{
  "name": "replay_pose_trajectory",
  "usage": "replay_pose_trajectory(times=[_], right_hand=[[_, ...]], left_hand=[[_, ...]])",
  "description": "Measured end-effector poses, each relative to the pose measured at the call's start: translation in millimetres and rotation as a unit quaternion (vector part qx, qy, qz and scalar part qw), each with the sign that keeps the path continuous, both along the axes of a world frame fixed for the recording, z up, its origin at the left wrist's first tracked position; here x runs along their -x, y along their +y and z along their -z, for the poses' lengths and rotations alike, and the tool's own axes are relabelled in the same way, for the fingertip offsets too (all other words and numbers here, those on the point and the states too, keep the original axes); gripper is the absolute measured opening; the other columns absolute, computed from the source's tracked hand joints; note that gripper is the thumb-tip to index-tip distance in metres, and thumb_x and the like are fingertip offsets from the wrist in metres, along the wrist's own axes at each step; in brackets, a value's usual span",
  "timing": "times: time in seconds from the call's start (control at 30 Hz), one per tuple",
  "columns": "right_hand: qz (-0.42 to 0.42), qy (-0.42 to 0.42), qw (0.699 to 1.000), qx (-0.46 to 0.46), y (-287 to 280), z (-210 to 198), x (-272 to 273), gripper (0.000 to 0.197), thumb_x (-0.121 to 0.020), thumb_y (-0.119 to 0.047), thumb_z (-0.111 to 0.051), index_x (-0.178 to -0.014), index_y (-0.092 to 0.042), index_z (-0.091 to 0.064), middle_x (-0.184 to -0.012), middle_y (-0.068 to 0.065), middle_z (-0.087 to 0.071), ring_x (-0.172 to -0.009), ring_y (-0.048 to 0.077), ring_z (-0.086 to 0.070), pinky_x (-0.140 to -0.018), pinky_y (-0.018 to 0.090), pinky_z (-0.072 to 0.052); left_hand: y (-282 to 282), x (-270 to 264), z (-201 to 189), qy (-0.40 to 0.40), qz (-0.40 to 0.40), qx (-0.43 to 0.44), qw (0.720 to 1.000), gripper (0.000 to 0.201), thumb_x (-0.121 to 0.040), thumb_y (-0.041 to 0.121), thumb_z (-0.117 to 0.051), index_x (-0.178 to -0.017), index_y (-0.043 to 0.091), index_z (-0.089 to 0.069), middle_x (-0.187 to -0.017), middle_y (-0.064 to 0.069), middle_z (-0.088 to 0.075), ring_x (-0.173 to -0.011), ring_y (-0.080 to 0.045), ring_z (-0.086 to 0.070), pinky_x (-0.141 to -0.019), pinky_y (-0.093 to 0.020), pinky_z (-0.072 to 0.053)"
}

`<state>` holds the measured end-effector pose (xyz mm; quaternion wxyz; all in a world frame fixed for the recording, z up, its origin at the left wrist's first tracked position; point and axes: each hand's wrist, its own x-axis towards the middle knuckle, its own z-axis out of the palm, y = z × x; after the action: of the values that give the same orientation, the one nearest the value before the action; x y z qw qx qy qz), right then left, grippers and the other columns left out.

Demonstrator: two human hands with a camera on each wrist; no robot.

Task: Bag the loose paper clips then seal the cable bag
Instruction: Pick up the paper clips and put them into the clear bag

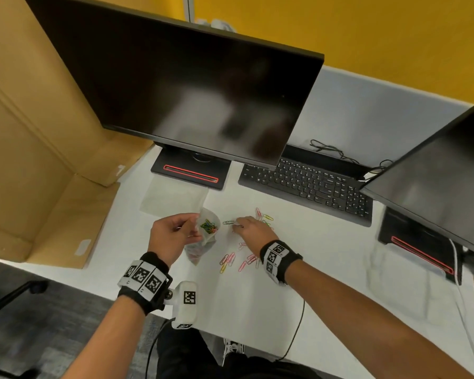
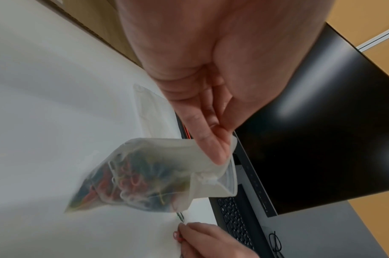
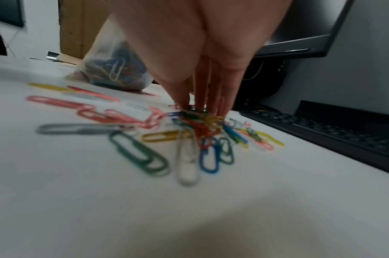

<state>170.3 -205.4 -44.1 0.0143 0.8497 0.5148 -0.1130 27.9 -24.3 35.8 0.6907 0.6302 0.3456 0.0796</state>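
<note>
My left hand (image 1: 193, 228) pinches the rim of a small clear zip bag (image 1: 208, 236) and holds its mouth up; the bag's bottom rests on the white desk (image 1: 298, 269). Coloured paper clips fill it. In the left wrist view the left hand's thumb and fingers (image 2: 219, 148) clamp the bag (image 2: 145, 178) at its open edge. My right hand (image 1: 238, 225) reaches down just right of the bag. Its bunched fingertips (image 3: 184, 103) close on a heap of loose paper clips (image 3: 200, 127). More clips (image 1: 236, 259) lie scattered by my right wrist.
A flat translucent bag (image 1: 173, 198) lies behind the held one, by the monitor base (image 1: 189, 170). A black keyboard (image 1: 307, 181) sits right of the clips. Two monitors overhang the desk. A cardboard box (image 1: 52, 201) stands at the left.
</note>
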Motion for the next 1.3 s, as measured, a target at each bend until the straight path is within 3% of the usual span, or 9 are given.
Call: replay_pose_trajectory(times=[0.2,0.3,0.43,0.5,0.63,0.83,1.0,1.1,1.3], right_hand=[[0.236,0.116,0.960,-0.092,-12.7,-13.3,-29.7,0.025,-0.090,-0.007,-0.057,-0.108,-0.013,-0.073,-0.110,0.008,-0.070,-0.100,0.023,-0.064,-0.091,0.028,-0.051],[0.420,0.256,0.835,-0.247,-22.9,-21.0,-40.2,0.012,-0.080,-0.015,-0.075,-0.091,-0.012,-0.078,-0.093,0.005,-0.076,-0.086,0.015,-0.070,-0.086,0.026,-0.055],[0.447,0.508,0.613,-0.408,-11.6,-55.8,-21.7,0.022,-0.078,-0.002,-0.075,-0.099,0.005,-0.072,-0.092,0.016,-0.073,-0.082,0.026,-0.070,-0.073,0.028,-0.059],[0.418,0.569,0.583,-0.403,3.4,-70.0,-4.4,0.022,-0.083,0.002,-0.068,-0.104,0.009,-0.069,-0.090,0.015,-0.072,-0.077,0.022,-0.070,-0.069,0.024,-0.058],[0.377,0.565,0.654,-0.333,25.8,-65.7,15.7,0.021,-0.086,0.008,-0.061,-0.104,0.004,-0.069,-0.100,0.019,-0.071,-0.089,0.025,-0.070,-0.083,0.033,-0.058],[0.334,0.312,0.820,-0.345,27.3,-66.6,6.3,0.014,-0.081,-0.005,-0.067,-0.087,-0.013,-0.078,-0.082,0.002,-0.075,-0.074,0.014,-0.071,-0.075,0.030,-0.060],[0.076,0.126,0.987,-0.058,22.2,-23.9,2.0,0.040,-0.099,-0.022,-0.039,-0.138,-0.019,-0.049,-0.150,0.007,-0.040,-0.138,0.026,-0.036,-0.115,0.041,-0.030],[0.001,0.060,0.993,0.104,12.4,-3.2,0.7,0.055,-0.101,-0.036,-0.027,-0.152,-0.022,-0.013,-0.161,0.004,0.000,-0.148,0.029,0.000,-0.119,0.051,-0.006],[0.143,0.053,0.983,0.107,-26.8,-0.4,-22.6,0.057,-0.101,-0.019,-0.024,-0.152,-0.016,0.001,-0.161,-0.001,0.013,-0.148,0.030,0.006,-0.119,0.050,-0.007]], left_hand=[[-11.9,-10.8,3.0,0.011,0.003,0.000,1.000,0.010,-0.088,0.004,-0.068,-0.093,0.009,-0.075,-0.078,-0.015,-0.072,-0.072,-0.025,-0.068,-0.079,-0.039,-0.060],[-17.3,-14.2,1.9,0.006,0.001,0.007,1.000,0.010,-0.089,0.003,-0.067,-0.093,0.009,-0.075,-0.081,-0.017,-0.071,-0.072,-0.025,-0.068,-0.074,-0.036,-0.062],[-22.8,-17.0,1.9,0.010,-0.003,0.008,1.000,0.010,-0.090,0.006,-0.067,-0.090,0.011,-0.076,-0.078,-0.015,-0.071,-0.066,-0.022,-0.069,-0.070,-0.032,-0.062],[-25.1,-18.0,2.9,0.012,-0.004,0.014,1.000,0.013,-0.091,0.004,-0.066,-0.087,0.012,-0.075,-0.071,-0.011,-0.070,-0.064,-0.022,-0.067,-0.068,-0.030,-0.062],[-26.4,-19.8,4.7,0.017,0.000,0.006,1.000,0.015,-0.090,0.004,-0.066,-0.085,0.014,-0.076,-0.069,-0.009,-0.072,-0.069,-0.024,-0.068,-0.077,-0.038,-0.060],[-23.0,-13.3,0.2,0.010,-0.020,0.023,0.999,0.012,-0.089,0.005,-0.068,-0.086,0.013,-0.076,-0.075,-0.015,-0.072,-0.066,-0.024,-0.068,-0.072,-0.034,-0.062],[-10.4,-3.0,0.9,0.003,-0.022,0.020,1.000,0.013,-0.089,0.002,-0.067,-0.094,0.010,-0.075,-0.083,-0.018,-0.073,-0.068,-0.021,-0.070,-0.071,-0.035,-0.063],[-7.1,-1.7,-1.6,-0.001,-0.016,0.030,0.999,0.015,-0.090,-0.003,-0.063,-0.100,0.002,-0.073,-0.081,-0.018,-0.069,-0.065,-0.021,-0.068,-0.066,-0.030,-0.063],[-2.2,-3.7,1.4,0.006,-0.002,0.030,1.000,0.010,-0.088,0.004,-0.068,-0.095,0.008,-0.075,-0.080,-0.017,-0.073,-0.072,-0.028,-0.071,-0.079,-0.042,-0.061]])
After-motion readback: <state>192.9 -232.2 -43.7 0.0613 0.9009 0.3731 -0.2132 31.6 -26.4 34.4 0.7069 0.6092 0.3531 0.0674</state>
